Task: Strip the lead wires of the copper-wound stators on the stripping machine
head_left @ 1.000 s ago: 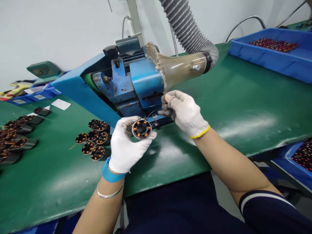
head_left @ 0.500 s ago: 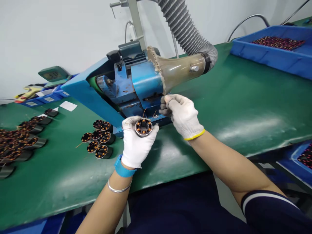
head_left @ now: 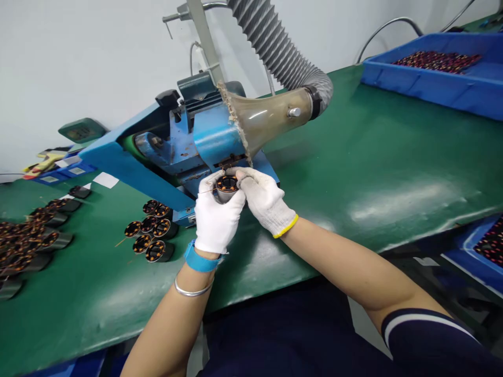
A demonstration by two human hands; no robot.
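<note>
The stator sat in your left hand, clamped by thumb and fingers. Your right hand met its right side; whether that pinched a wire, I couldn't tell. You seemed to be arranging its leads, which likely called for a steady left grip. Beyond both hands stood the machine.

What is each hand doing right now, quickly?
Left hand: closed, holding a copper-wound cylindrical part.
Right hand: fingers bent at the part's rim; whether they pinch anything cannot be told.
</note>
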